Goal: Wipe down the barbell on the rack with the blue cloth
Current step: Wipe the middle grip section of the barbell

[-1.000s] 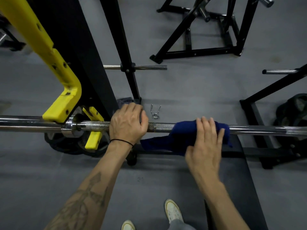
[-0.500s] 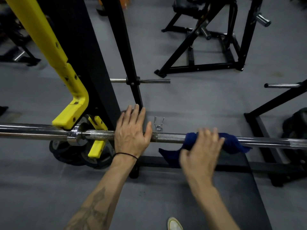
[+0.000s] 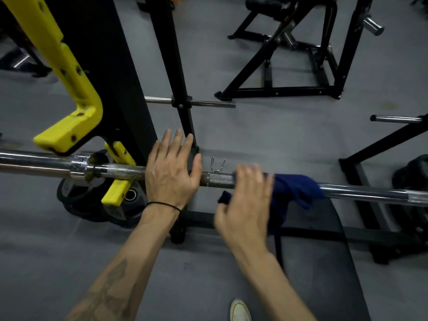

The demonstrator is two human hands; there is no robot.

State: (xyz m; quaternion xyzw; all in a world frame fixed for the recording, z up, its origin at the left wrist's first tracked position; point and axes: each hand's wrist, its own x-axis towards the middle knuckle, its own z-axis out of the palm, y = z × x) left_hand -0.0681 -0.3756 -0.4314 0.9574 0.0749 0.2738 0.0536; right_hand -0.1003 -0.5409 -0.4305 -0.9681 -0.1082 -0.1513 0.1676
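Note:
The steel barbell lies across the view on the rack's yellow hook. My left hand rests palm-down on the knurled part beside the black upright, fingers stretched out straight over the bar. The blue cloth is draped over the bar to the right of that hand. My right hand, blurred by motion, presses on the cloth's left end, with the thumb under a hanging corner. Part of the cloth hangs below the bar.
A yellow safety arm and a black upright stand at left. Weight plates lie on the floor under the bar. A spring collar lies behind it. A black bench pad is below, and black equipment frames stand behind.
My left hand has loosened from a grip to a flat palm with straight fingers. My right hand has slid left along the bar, leaving more of the cloth bunched to its right.

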